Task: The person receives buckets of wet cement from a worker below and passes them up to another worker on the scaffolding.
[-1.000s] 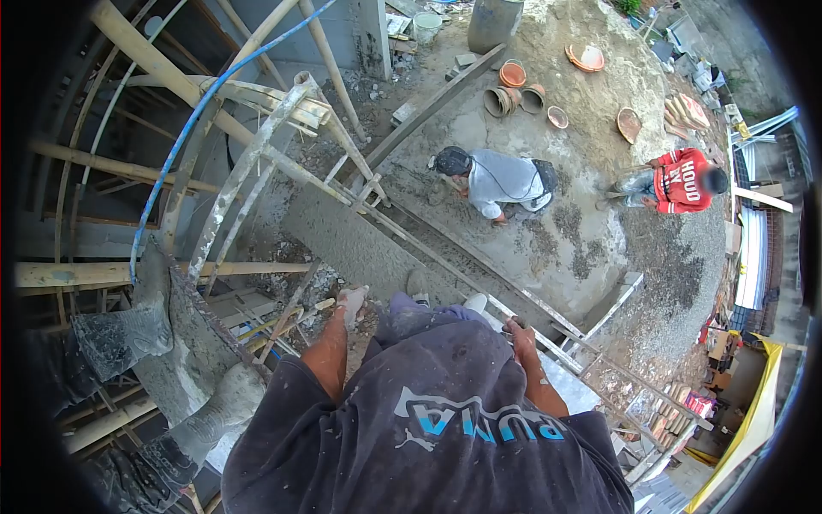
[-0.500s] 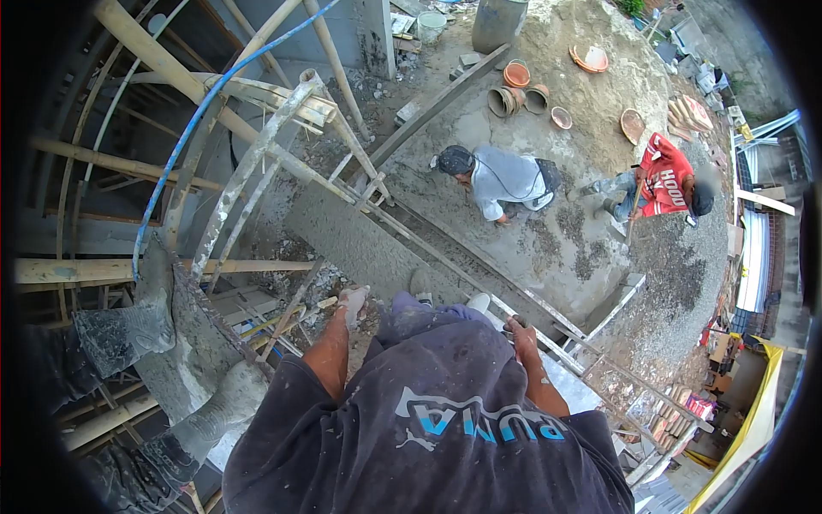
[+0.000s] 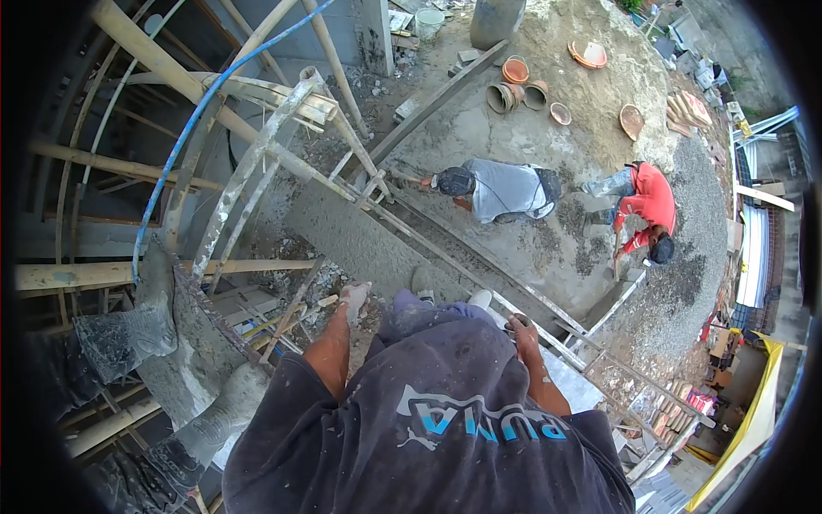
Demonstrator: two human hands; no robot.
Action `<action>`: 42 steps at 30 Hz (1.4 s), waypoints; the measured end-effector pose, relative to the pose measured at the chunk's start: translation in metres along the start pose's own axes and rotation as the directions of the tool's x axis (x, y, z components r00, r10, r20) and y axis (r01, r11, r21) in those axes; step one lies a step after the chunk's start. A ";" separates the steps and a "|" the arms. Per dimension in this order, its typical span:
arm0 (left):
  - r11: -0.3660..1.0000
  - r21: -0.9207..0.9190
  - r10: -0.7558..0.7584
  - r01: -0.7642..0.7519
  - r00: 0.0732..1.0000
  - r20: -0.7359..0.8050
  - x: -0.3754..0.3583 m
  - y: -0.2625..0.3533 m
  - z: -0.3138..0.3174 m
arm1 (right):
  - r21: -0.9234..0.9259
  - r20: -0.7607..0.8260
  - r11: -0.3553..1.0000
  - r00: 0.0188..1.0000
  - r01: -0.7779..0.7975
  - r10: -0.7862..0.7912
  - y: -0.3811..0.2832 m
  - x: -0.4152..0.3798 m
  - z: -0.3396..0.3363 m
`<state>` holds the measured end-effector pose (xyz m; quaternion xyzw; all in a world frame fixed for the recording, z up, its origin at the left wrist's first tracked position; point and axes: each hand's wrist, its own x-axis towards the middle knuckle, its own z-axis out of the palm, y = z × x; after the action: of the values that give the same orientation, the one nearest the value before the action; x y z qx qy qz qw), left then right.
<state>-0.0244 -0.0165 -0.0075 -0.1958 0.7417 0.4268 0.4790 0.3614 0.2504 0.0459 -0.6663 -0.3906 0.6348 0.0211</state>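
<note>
My left hand (image 3: 354, 299), pale with dried cement, hangs beside my thigh with its fingers loosely apart and nothing visible in it. My right hand (image 3: 523, 335) is closed near my right hip, around something dark that I cannot make out. My shoes (image 3: 421, 281) stand at the edge of a wet grey concrete strip (image 3: 360, 244). Just beyond them a long narrow trough (image 3: 445, 248) with board sides runs diagonally. A person in a grey shirt (image 3: 505, 190) crouches past the trough, one arm stretched left. Another person in red (image 3: 648, 202) bends over a long-handled tool (image 3: 617, 255).
Bamboo scaffolding (image 3: 257, 171) and a blue hose (image 3: 201, 111) rise on my left. Another person's cement-covered boots (image 3: 227, 394) stand on a plank close by. Buckets (image 3: 505, 97), basins (image 3: 589, 56) and gravel (image 3: 676, 300) lie further off.
The person in grey has reached an arm out to the left. The person in red has bent down and moved the tool toward the trough's right end. My hands have hardly moved.
</note>
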 end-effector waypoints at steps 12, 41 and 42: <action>1.000 0.014 0.003 -0.002 0.999 -0.038 0.000 0.002 -0.004 | -0.006 -0.023 1.000 1.000 -0.003 0.002 -0.023 -0.023 0.014; 1.000 -0.018 -0.009 0.009 1.000 0.005 -0.006 0.016 0.000 | -0.099 -0.030 0.992 0.997 -0.074 0.071 -0.024 -0.017 0.013; 1.000 -0.013 -0.016 0.016 1.000 -0.005 -0.006 0.017 0.000 | -0.103 -0.027 0.992 0.997 -0.071 0.069 -0.022 -0.016 0.013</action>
<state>-0.0333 -0.0083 0.0057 -0.2058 0.7385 0.4272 0.4794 0.3409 0.2514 0.0681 -0.6871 -0.3992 0.6063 -0.0312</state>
